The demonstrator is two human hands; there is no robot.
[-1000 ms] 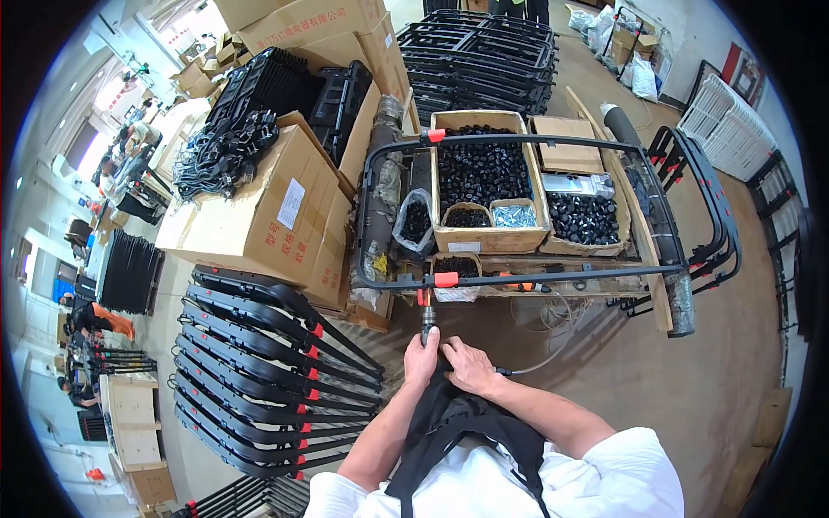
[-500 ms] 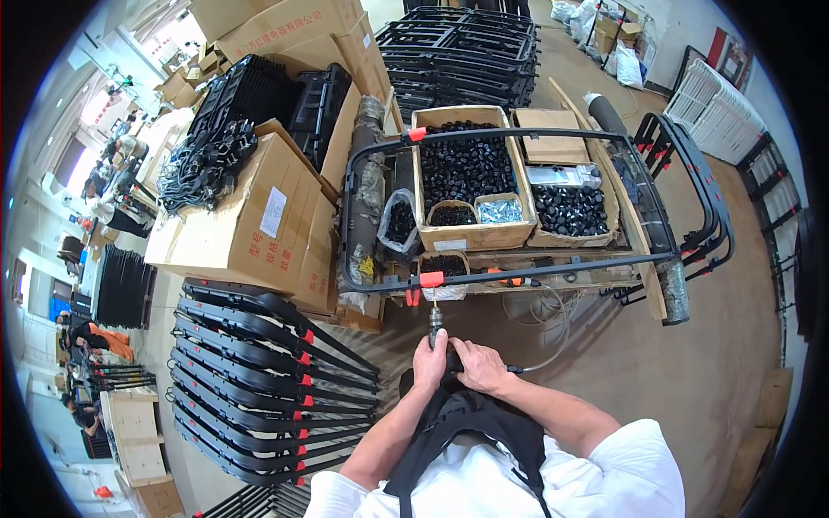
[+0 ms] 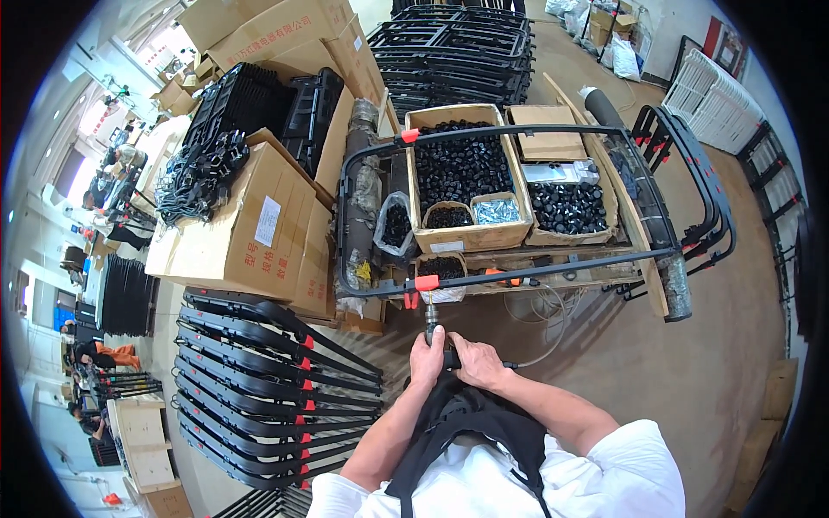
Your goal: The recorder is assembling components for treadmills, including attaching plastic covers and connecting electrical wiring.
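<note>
Both my hands are closed around a power drill point(image 3: 431, 318) with a metal chuck. My left hand point(image 3: 426, 361) wraps its front, thumb on top. My right hand point(image 3: 477, 361) grips the rear, near the hose end. The thin bit points away from me and reaches the red block point(image 3: 427, 282) on the near rail of a black tubular frame point(image 3: 553, 266); whether it has entered the block I cannot tell. That frame lies across the bench over the boxes, with another red block point(image 3: 409, 135) on its far rail. Red prongs point(image 3: 410, 300) hang beside the bit.
Cartons of black caps point(image 3: 462, 168) and silver screws point(image 3: 495, 211) stand under the frame. An orange-and-black tool point(image 3: 501, 276) lies on the bench. Stacked black frames point(image 3: 250, 388) are at my left, below a large carton point(image 3: 246, 220). A hose point(image 3: 557, 345) loops at the right.
The drill has moved slightly forward, so its chuck is closer to the near red block. Both hands keep their grip. The whole view has shifted a little.
</note>
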